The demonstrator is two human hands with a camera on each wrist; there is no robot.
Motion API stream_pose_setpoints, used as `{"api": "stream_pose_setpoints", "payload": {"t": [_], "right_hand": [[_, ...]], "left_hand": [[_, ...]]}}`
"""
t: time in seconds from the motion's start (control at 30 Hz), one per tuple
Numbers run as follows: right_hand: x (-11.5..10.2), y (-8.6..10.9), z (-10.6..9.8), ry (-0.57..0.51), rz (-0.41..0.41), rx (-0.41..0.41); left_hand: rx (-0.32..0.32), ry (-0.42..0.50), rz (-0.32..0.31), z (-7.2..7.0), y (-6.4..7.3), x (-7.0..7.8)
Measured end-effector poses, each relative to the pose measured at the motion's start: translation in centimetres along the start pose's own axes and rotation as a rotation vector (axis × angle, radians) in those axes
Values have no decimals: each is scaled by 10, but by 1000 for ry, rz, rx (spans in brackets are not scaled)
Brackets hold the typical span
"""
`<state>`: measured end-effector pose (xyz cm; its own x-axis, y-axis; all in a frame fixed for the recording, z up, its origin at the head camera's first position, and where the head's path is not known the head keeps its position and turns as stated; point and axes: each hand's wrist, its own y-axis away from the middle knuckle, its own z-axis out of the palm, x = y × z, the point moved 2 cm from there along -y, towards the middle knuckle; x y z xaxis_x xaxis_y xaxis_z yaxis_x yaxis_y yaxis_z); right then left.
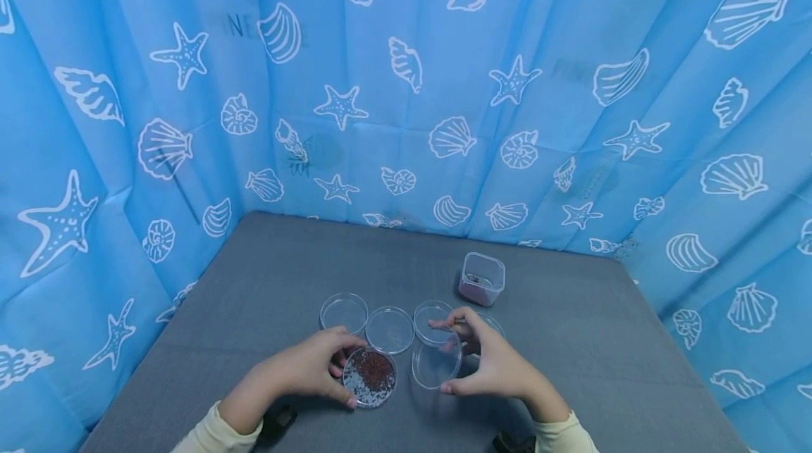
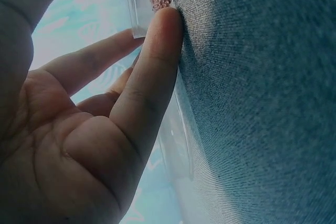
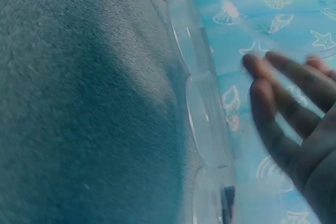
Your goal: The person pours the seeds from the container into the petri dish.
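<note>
Left forearm (image 1: 244,396) and right forearm (image 1: 547,398) reach in from the head view's bottom edge, angled inward, pale sleeves (image 1: 218,433) ending short of the hands. Left hand (image 1: 311,367) grips, thumb nearer the body, fingers curved opposite; right hand (image 1: 497,363) mirrors it, thumb and fingers in a wide C.

The camera on my head looks forward and down, from farthest, over the desk (image 1: 304,270) and the curtain (image 1: 380,94). My two wrist cameras look from very near, past my fingers (image 2: 94,57); the desk stands sideways, at right in the left one, at left in the right one. All three share the dish of brown grains (image 1: 361,389).
</note>
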<state>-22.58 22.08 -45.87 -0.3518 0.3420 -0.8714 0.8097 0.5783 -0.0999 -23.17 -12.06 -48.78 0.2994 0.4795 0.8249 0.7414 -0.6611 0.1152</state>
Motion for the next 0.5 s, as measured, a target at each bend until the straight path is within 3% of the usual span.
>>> {"api": "stream_pose_setpoints", "payload": {"t": [0.13,0.27,0.5], "right_hand": [[0,-3,0,-88,-108,2],[-2,-6,1,-100,-171,29],[-1,-8,4,-71,-121,83]], "left_hand": [[-1,9,-3,-1,0,1],[-3,8,-3,-2,0,1],[-8,-3,-5,-1,0,-2]]}}
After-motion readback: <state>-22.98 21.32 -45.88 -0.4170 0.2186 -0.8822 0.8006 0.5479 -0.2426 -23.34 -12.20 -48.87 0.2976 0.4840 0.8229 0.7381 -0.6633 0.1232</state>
